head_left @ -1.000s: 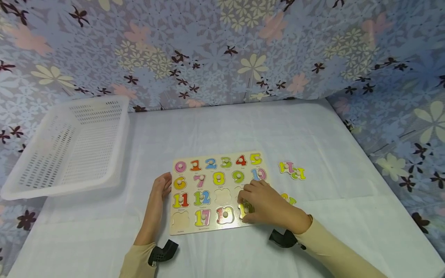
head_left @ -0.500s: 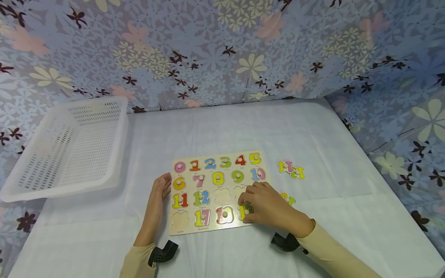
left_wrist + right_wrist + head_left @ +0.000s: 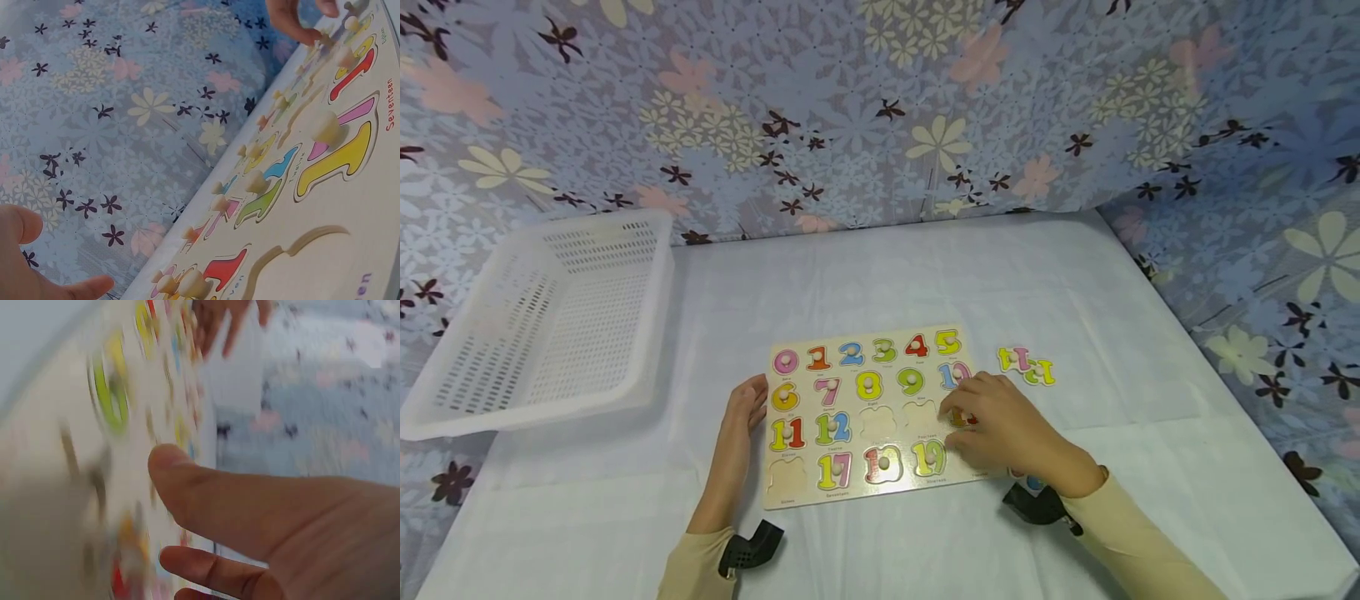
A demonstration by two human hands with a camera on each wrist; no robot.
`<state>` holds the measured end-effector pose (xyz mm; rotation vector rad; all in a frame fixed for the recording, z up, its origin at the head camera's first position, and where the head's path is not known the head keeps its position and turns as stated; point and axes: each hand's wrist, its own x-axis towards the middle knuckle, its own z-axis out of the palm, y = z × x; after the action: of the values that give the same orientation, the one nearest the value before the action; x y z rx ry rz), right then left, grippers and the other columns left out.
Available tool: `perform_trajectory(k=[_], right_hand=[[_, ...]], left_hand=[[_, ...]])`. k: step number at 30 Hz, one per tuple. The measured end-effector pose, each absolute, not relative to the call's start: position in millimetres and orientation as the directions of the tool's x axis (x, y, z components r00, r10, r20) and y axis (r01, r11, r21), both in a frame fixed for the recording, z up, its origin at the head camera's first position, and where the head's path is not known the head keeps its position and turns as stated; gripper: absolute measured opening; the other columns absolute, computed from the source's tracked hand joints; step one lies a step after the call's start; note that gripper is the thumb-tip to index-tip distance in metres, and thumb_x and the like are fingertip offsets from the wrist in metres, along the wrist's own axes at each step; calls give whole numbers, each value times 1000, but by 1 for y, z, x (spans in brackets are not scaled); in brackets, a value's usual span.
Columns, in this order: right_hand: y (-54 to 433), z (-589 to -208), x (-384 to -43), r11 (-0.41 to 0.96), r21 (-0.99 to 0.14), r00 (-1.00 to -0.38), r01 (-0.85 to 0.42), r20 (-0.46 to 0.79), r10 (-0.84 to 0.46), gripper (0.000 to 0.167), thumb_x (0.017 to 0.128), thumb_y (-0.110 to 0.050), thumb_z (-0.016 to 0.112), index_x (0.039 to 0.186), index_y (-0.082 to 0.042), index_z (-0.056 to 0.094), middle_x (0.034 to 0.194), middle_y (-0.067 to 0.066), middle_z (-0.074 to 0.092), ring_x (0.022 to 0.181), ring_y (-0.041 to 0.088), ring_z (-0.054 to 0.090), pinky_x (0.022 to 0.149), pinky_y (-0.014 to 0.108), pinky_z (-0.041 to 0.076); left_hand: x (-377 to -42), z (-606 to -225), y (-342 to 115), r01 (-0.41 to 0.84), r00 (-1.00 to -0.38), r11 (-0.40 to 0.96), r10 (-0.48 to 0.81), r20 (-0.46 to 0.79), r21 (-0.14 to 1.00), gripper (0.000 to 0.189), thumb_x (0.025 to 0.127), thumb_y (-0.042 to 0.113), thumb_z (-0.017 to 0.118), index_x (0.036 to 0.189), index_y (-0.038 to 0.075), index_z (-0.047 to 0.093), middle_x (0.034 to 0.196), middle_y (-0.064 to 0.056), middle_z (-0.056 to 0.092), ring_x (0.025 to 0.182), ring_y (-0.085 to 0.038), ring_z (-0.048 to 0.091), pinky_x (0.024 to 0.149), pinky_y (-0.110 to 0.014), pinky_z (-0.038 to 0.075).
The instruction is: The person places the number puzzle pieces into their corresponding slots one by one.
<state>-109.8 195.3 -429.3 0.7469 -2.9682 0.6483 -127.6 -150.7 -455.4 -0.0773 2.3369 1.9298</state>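
Observation:
A wooden number puzzle board point(image 3: 850, 496) with knobbed pieces lies flat on the table. My left hand point(image 3: 750, 402) rests at its left edge, fingers relaxed and holding nothing; the left wrist view shows its thumb and a finger point(image 3: 81, 290) apart. My right hand point(image 3: 1000, 421) hovers over the board's right side by a red-and-yellow number piece point(image 3: 962, 418), thumb point(image 3: 181, 481) and fingers apart with nothing seen between them. The 19 piece point(image 3: 929, 458) sits in its recess. Bare recesses show in the third row and at the bottom left corner point(image 3: 787, 477).
Loose number pieces point(image 3: 1026, 365) overlap on the white cloth right of the board. Another piece point(image 3: 1035, 482) shows partly under my right wrist. A white plastic basket point(image 3: 658, 333) stands at the left. A floral cloth point(image 3: 850, 125) hangs behind the table.
My right hand has let go of the 19 piece, which stays in its recess, and moved right along the board. My left hand has hardly moved.

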Motion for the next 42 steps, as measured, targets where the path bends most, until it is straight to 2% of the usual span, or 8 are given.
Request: perform_trajectory(k=[4, 9, 14, 22, 26, 32, 37, 42], right_hand=[[231, -424, -122, 836, -404, -927, -372, 117, -356, 29, 75, -21, 84, 98, -11, 71, 94, 0, 65, 98, 25, 56, 91, 51, 40], [277, -423, -134, 878, -411, -969, -245, 139, -205, 22, 79, -9, 79, 100, -5, 71, 94, 10, 66, 97, 33, 55, 85, 53, 41], [295, -427, -139, 888, -421, -981, -185, 132, -141, 21, 81, -9, 77, 100, -5, 71, 96, 13, 65, 99, 37, 53, 85, 58, 38], [277, -422, -123, 868, -381, -947, -319, 91, -308, 18, 77, -11, 81, 92, -11, 70, 83, -5, 62, 87, 24, 56, 86, 52, 40], [274, -422, -112, 829, -429, -919, -358, 8, -393, 23, 76, -14, 82, 96, -16, 71, 90, -12, 63, 93, 19, 58, 91, 51, 39], [273, -426, -106, 788, -468, -885, -400, -29, -466, 31, 73, -14, 84, 101, -22, 74, 100, -13, 63, 100, 16, 56, 86, 45, 42], [274, -431, -109, 815, -441, -908, -376, -1, -420, 21, 75, -13, 82, 93, -21, 73, 88, -14, 60, 86, 13, 55, 81, 42, 45], [279, -433, -110, 889, -317, -943, -331, 71, -325, 17, 76, -17, 83, 77, -22, 67, 72, -15, 53, 79, 17, 54, 75, 45, 42]], left_hand=[[-127, -454, -150, -110, -992, 194, 30, -119, 975, 55, 105, 40, 27, 146, 3, 31, 152, -14, 32, 140, -25, 29, 115, -43, 24], [-126, -453, -149, -103, -993, 181, 39, -112, 978, 54, 106, 38, 26, 147, 2, 29, 152, -15, 31, 141, -25, 28, 115, -42, 23], [-126, -454, -150, -97, -993, 177, 47, -107, 979, 54, 106, 36, 26, 147, 2, 28, 152, -16, 30, 141, -26, 27, 115, -42, 23], [-127, -456, -150, -96, -994, 203, 22, -103, 974, 56, 105, 42, 27, 145, 3, 32, 150, -13, 34, 139, -25, 32, 113, -41, 27], [-127, -455, -150, -102, -994, 212, 26, -110, 972, 56, 105, 43, 27, 146, 4, 31, 150, -12, 34, 139, -24, 31, 114, -41, 26], [-128, -455, -150, -108, -993, 214, 28, -116, 971, 58, 104, 44, 27, 147, 5, 30, 152, -12, 32, 140, -24, 29, 115, -41, 24], [-127, -453, -150, -106, -992, 198, 42, -117, 974, 55, 105, 39, 26, 147, 3, 28, 152, -15, 30, 141, -26, 27, 115, -43, 22], [-127, -454, -149, -107, -992, 203, 36, -117, 973, 55, 105, 39, 27, 147, 4, 30, 151, -14, 32, 140, -26, 29, 115, -43, 23]])
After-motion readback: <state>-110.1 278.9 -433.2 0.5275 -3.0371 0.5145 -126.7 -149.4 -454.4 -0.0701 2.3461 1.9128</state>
